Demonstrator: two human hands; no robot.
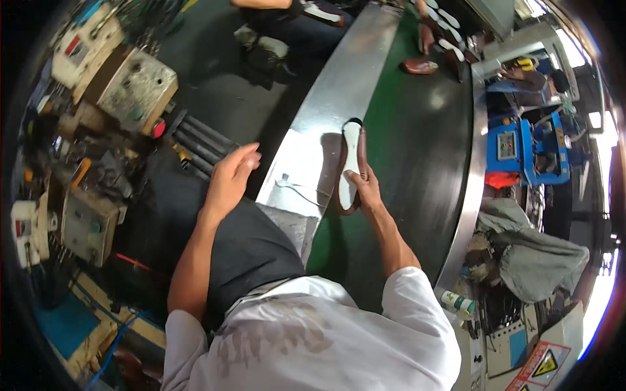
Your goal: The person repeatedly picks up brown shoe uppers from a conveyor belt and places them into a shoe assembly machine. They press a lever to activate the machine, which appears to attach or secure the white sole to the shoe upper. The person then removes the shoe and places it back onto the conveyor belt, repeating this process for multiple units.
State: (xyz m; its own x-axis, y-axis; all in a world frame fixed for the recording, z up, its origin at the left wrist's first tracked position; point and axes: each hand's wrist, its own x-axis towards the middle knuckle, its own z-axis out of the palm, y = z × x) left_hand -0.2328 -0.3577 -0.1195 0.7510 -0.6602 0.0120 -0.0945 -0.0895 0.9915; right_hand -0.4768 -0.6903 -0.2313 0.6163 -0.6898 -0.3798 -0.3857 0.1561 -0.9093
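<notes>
My right hand (367,189) grips a brown shoe upper with a white sole face (352,144) turned up, its thumb pressed on the white part and its fingers round the brown side. The shoe is held lengthwise at the border of the metal ledge (312,124) and the dark green conveyor belt (417,143). To the left, my left hand (229,177) hovers over my dark trousers, apart from the shoe. Its fingers are loosely bent and nothing shows in them. A thin pale cord (301,193) lies on the ledge beside the shoe.
Several brown shoes (419,66) and white-soled pieces lie at the belt's far end. A co-worker's arm (262,3) and a shoe (321,13) show at the top. Machine boxes (138,88) crowd the left; a blue machine (527,150) and grey cloth (538,260) stand right.
</notes>
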